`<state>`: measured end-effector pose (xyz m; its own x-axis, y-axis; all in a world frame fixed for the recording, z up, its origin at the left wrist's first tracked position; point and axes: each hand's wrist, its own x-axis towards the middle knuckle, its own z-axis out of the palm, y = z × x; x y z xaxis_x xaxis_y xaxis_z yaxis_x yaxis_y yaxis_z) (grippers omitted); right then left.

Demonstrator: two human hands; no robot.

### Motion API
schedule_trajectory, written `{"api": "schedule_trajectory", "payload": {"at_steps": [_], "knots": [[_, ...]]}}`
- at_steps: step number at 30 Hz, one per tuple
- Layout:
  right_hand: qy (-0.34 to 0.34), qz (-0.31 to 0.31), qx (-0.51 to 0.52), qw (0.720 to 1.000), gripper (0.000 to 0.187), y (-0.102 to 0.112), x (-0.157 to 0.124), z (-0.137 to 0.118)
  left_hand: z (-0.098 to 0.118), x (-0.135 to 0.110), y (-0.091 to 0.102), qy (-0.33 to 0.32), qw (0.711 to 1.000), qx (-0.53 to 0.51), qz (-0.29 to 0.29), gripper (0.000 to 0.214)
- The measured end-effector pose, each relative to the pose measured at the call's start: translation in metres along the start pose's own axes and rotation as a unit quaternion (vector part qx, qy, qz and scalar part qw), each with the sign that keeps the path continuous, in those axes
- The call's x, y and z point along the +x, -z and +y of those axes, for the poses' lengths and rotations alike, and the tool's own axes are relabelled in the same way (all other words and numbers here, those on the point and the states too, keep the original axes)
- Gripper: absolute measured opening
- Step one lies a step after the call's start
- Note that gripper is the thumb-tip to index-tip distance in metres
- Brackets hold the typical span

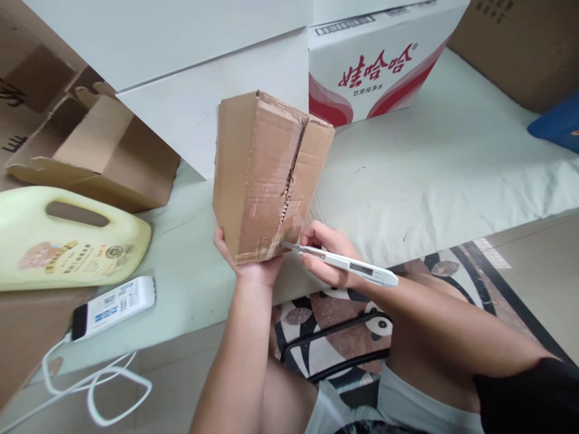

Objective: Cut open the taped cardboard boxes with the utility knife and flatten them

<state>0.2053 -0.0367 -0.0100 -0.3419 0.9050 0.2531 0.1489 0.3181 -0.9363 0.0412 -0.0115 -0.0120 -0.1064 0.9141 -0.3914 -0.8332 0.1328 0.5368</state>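
Observation:
A small brown cardboard box [257, 175] is held up on end in front of me, its taped seam facing me and partly split. My left hand [251, 265] grips the box from underneath at its near bottom corner. A white utility knife [348, 264] sits in the closed fingers of my right hand [328, 256]. The knife's blade tip touches the lower end of the seam near the box's bottom edge.
A pale yellow jug [58, 238] lies at left beside a white power bank [113, 306] with a white cable [99, 380]. An open brown carton [104, 154], large white boxes [190, 66] and a red-printed white carton [380, 66] stand behind. A blue object [558, 123] lies far right.

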Motion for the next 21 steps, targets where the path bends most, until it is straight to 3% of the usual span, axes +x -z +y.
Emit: {"api": "schedule_trajectory", "payload": {"at_steps": [21], "knots": [[0.016, -0.021, 0.007, 1.000, 0.016, -0.005, -0.006, 0.012, 0.000, 0.001, -0.002, 0.008, 0.999, -0.003, 0.038, 0.051]]}}
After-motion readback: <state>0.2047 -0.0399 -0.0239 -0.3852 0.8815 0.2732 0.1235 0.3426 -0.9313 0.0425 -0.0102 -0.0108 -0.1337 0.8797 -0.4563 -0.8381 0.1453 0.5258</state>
